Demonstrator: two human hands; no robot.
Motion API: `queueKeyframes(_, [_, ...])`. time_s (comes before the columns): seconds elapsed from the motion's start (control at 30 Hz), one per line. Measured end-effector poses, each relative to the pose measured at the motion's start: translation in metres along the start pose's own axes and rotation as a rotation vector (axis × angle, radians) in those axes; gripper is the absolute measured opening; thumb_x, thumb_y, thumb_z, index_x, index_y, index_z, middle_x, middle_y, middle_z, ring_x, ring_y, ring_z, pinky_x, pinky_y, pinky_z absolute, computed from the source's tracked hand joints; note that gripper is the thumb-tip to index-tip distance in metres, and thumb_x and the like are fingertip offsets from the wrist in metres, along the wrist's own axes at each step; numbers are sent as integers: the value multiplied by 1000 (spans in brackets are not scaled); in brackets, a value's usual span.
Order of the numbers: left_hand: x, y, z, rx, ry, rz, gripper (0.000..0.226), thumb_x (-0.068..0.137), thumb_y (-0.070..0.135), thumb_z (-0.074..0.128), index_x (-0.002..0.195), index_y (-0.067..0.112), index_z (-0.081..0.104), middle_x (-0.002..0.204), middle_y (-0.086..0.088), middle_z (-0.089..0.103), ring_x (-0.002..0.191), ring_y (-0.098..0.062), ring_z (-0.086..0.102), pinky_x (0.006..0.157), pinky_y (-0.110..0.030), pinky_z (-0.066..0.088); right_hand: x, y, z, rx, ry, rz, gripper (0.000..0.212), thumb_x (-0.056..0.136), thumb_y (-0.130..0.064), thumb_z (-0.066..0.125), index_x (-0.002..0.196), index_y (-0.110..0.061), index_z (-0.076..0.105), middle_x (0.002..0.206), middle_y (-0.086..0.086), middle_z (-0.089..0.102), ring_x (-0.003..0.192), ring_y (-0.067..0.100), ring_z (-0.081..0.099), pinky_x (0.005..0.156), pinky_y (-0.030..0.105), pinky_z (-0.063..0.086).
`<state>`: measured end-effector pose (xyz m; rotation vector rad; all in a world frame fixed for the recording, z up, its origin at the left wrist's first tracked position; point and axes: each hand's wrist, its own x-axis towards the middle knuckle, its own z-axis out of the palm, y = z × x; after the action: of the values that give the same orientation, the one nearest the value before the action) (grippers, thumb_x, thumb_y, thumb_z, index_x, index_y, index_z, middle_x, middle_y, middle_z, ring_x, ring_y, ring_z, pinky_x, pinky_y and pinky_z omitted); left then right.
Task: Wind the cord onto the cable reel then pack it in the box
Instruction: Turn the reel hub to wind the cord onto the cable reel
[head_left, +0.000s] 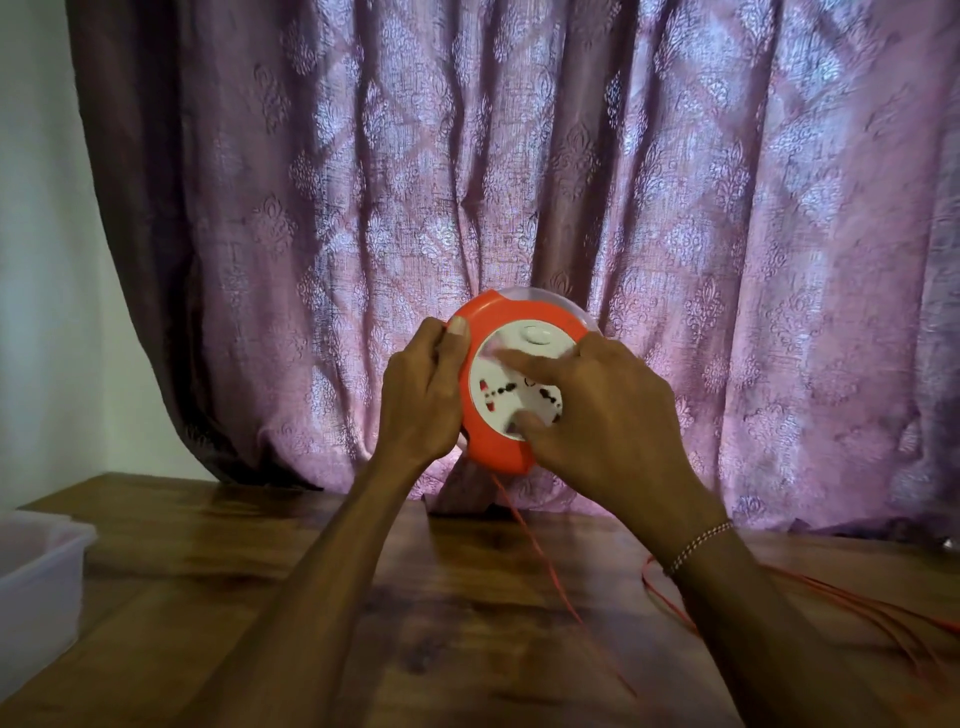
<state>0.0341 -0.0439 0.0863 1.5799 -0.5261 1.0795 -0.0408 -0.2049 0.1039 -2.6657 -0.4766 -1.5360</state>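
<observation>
A round orange cable reel (498, 317) with a white socket face is held up above the table, facing me. My left hand (423, 395) grips its left rim. My right hand (597, 415) lies on the white face, with fingers pressed on it and wrapped round the right side. A thin orange cord (540, 551) hangs from the reel's lower edge down to the table and lies in loose loops at the right (852, 597). A translucent white box (36, 566) stands at the table's left edge.
The wooden table (260, 561) runs under my arms. A purple patterned curtain (519, 182) hangs close behind the reel and rests on the table's far edge. A pale wall shows at the left.
</observation>
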Motion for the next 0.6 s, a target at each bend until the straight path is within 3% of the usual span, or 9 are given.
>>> queueKeyframes(0.1, [2, -1, -1, -14, 13, -8, 44, 101, 55, 43, 71, 22, 41, 61, 0, 50, 59, -20, 48, 63, -58, 46, 1, -2, 1, 67, 98, 65, 57, 80, -67, 57, 133, -45, 53, 94, -1, 74, 92, 30, 66, 69, 35, 51])
queueKeyframes(0.2, [3, -4, -1, -25, 20, -10, 51, 99, 60, 41, 76, 15, 45, 69, -18, 59, 67, -41, 58, 63, -60, 50, 3, -1, 2, 69, 125, 59, 50, 86, -61, 52, 130, -39, 58, 86, 0, 76, 86, 32, 66, 65, 36, 52])
queueKeyframes(0.3, [4, -5, -2, -35, 23, -16, 57, 99, 63, 39, 80, 10, 47, 73, -22, 61, 71, -44, 59, 66, -61, 51, 4, 3, 1, 77, 162, 29, 35, 89, -46, 56, 120, -33, 67, 84, -1, 73, 87, 30, 61, 62, 35, 49])
queueKeyframes(0.4, [4, -5, -3, -40, 25, -16, 57, 99, 64, 38, 83, 10, 51, 76, -22, 63, 74, -44, 60, 68, -62, 51, 7, 9, 3, 157, 159, -87, 27, 85, -19, 58, 105, -26, 75, 101, 3, 66, 95, 30, 53, 66, 37, 50])
queueKeyframes(0.5, [3, -3, -3, -47, 33, -14, 56, 99, 63, 39, 83, 10, 51, 77, -22, 63, 75, -44, 60, 69, -62, 51, 9, 11, 4, 172, 42, -219, 47, 74, -28, 37, 101, -32, 76, 127, 6, 60, 111, 30, 49, 86, 40, 48])
queueKeyframes(0.53, [4, -3, -3, -46, 35, -12, 55, 99, 63, 39, 82, 11, 50, 77, -22, 62, 75, -44, 60, 68, -62, 51, 8, 9, 3, 147, -8, -235, 50, 72, -31, 37, 104, -34, 75, 133, 7, 56, 116, 31, 47, 91, 40, 46])
queueKeyframes(0.6, [3, -3, -3, -34, 34, -12, 55, 99, 62, 39, 82, 12, 50, 75, -20, 63, 74, -43, 60, 67, -61, 51, 6, 7, 3, 105, -93, -227, 47, 72, -23, 53, 113, -38, 71, 140, 9, 50, 120, 33, 44, 94, 45, 47])
